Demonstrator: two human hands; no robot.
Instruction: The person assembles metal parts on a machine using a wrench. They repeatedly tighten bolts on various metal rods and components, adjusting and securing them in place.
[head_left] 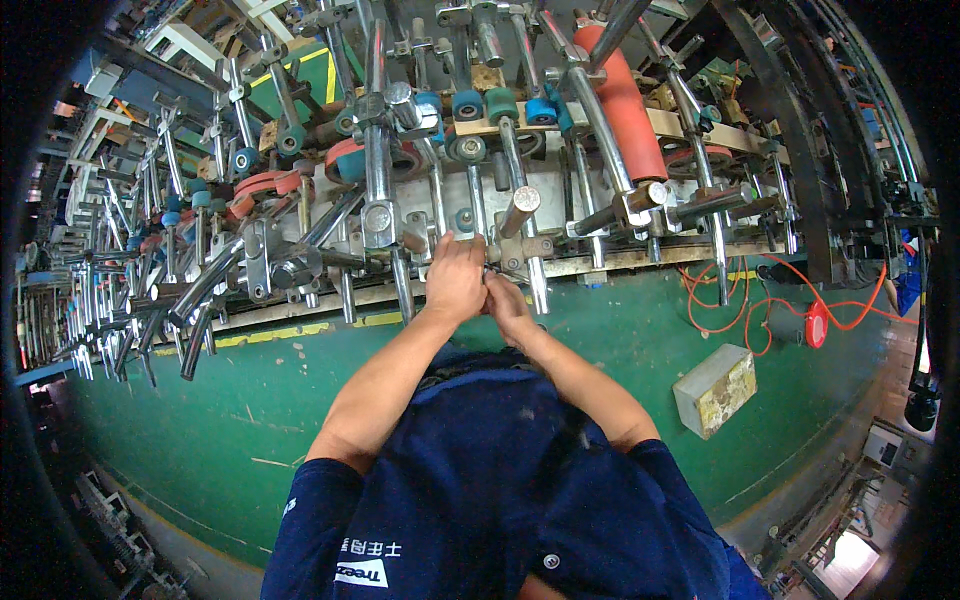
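Two half-curled: left hand (pixel 457 281), right hand (pixel 507 303), meeting near metal clamp (pixel 513 254), likely for steadier grip; anything held hidden, can't tell.

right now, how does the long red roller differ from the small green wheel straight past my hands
Colour: the red roller is orange-red; the green wheel is dull green.
Size: the red roller is a long tube, while the green wheel is short and stubby.
Place: the red roller sits farther right than the green wheel.
Shared: both are rounded and sit among shiny metal rods.
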